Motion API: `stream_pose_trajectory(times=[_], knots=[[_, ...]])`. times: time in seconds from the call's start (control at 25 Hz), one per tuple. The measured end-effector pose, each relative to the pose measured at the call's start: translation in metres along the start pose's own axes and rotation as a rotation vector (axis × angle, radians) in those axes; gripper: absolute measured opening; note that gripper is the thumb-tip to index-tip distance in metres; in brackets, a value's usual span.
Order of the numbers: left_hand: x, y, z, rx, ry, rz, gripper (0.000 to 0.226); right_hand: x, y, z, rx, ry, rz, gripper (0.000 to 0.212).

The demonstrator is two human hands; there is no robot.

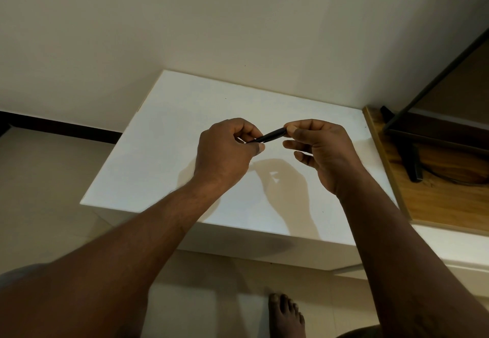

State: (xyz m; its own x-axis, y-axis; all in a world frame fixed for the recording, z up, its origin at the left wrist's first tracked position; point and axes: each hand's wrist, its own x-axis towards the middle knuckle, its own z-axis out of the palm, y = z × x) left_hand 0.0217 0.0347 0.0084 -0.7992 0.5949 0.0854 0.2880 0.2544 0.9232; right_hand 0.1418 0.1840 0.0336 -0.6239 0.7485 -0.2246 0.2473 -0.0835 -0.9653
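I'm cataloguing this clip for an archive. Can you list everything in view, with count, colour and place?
pen: one, black, slim, probably a pen, held in the air above the table
table: one, white, set against the wall, under the hands
wooden top: one, brown, right of the table
stand: one, black, on the wooden top, under a dark-framed panel
skirting: one strip, dark, at the foot of the wall, left
wall: cream, behind the table
floor: pale tiles, around the table
left hand: one, pinches the pen's left end
right hand: one, pinches the pen's right end
foot: one, bare, on the floor at the bottom edge
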Motion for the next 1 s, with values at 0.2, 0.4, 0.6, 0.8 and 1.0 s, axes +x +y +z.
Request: stream_pose_trajectory(times=[0.2, 0.4, 0.6, 0.8, 1.0], knots=[[-0.0005, 0.0, 0.0002, 0.0, -0.01, -0.004, 0.013, -0.0009, -0.0019, 0.0004, -0.006, 0.005, 0.015, 0.004], [-0.0009, -0.0003, 0.0003, 0.002, -0.014, -0.003, 0.013, -0.0023, -0.003, 0.002, -0.016, 0.012, 0.031, 0.008], [-0.0009, -0.0003, 0.0008, 0.006, -0.019, -0.001, 0.012, -0.0034, -0.0041, 0.0031, -0.013, 0.007, 0.033, 0.008], [-0.0008, -0.0006, 0.0004, 0.001, -0.025, -0.009, 0.012, -0.0037, -0.0031, 0.0044, -0.012, 0.004, 0.032, 0.011], [-0.0002, 0.0004, 0.0012, 0.009, -0.031, -0.011, 0.012, -0.0034, -0.0026, 0.0062, 0.032, 0.008, 0.002, 0.01]])
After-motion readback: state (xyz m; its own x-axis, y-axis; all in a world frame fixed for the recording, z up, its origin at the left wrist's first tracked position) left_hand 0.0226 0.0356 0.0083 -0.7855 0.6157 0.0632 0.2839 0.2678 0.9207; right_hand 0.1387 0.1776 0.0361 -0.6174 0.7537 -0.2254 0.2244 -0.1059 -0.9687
